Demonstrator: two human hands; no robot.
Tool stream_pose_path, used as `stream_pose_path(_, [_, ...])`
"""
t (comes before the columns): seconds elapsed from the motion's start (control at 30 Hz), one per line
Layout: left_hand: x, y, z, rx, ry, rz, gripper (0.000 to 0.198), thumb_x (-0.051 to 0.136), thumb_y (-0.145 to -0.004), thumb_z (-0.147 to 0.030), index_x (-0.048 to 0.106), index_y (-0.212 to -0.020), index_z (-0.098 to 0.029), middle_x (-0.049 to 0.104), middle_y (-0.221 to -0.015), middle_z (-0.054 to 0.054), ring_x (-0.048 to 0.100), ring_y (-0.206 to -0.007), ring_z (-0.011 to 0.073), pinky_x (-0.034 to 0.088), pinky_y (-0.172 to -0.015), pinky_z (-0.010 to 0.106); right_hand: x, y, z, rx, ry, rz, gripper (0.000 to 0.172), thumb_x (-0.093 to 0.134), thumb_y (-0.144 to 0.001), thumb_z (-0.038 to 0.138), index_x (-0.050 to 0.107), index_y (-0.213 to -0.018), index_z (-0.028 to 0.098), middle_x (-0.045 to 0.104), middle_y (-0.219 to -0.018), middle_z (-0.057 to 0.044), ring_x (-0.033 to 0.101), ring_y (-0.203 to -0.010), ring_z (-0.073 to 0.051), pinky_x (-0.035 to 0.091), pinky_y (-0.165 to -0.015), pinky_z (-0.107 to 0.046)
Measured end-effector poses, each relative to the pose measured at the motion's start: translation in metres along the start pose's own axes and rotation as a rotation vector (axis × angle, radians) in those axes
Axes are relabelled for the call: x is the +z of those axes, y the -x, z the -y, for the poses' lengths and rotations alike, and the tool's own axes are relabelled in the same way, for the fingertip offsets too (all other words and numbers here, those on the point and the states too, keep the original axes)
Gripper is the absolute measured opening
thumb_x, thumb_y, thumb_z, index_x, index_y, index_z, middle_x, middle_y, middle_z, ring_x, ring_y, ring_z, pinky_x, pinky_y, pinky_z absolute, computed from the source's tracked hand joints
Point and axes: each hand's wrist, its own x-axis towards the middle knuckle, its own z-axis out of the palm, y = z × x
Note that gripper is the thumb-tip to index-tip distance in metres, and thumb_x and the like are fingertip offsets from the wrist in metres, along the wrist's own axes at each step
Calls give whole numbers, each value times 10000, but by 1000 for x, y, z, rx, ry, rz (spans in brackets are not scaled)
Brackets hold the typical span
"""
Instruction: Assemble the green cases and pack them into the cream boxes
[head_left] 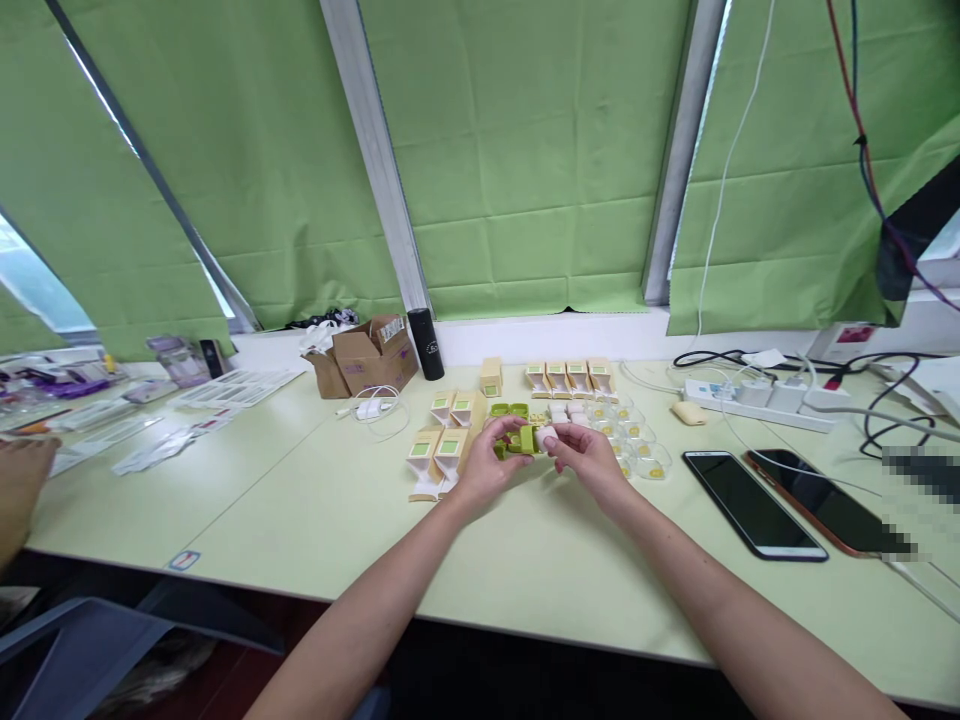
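Note:
My left hand (pixel 487 465) is closed around a small olive-green case (pixel 523 440), just above the table. A small white rounded block (pixel 545 437) is pinched between the thumb and fingers of my right hand (pixel 592 462), close against the case's right side. Whether the two pieces touch I cannot tell. Behind my hands lie more green cases (pixel 510 410) and several white blocks (pixel 568 411). Clear plastic cups with yellow centres (pixel 651 466) are grouped right of my right hand. Open cardboard packages with green windows (pixel 433 455) stand beside my left hand.
More small cartons (pixel 570 378) stand at the back. Farther left are a brown cardboard box (pixel 371 360), a black bottle (pixel 425 343) and a white charger (pixel 370 408). Two phones (pixel 754 503) and a power strip (pixel 765 398) lie right. Another person's hand (pixel 22 480) shows far left.

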Motion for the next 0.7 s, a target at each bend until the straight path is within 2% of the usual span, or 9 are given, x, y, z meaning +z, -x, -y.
stream_pose_path(0.4, [1, 3, -4, 34, -46, -20, 482, 880, -710, -96, 738, -1146, -246, 687, -1200, 61, 642, -1079, 229, 507, -970, 363, 3, 3, 1, 9, 32, 16, 599, 873, -642, 703, 801, -859, 149, 659, -664, -13, 530, -548, -125, 443, -535, -280])
stream_pose_path(0.57, [1, 3, -7, 49, -55, -13, 485, 878, -699, -75, 734, -1129, -245, 682, -1190, 60, 639, -1114, 239, 505, -963, 356, 3, 3, -2, -7, 46, 7, 631, 864, -641, 733, 796, -886, 156, 669, -667, -21, 538, -545, -134, 448, -532, -284])
stream_pose_path(0.7, [0, 5, -8, 64, -80, -2, 482, 884, -701, -81, 729, -1127, -246, 672, -1175, 57, 631, -1086, 229, 500, -951, 351, 3, 3, -7, -38, 91, 7, 623, 822, -694, 735, 795, -919, 155, 687, -703, -33, 547, -564, -143, 468, -546, -292])
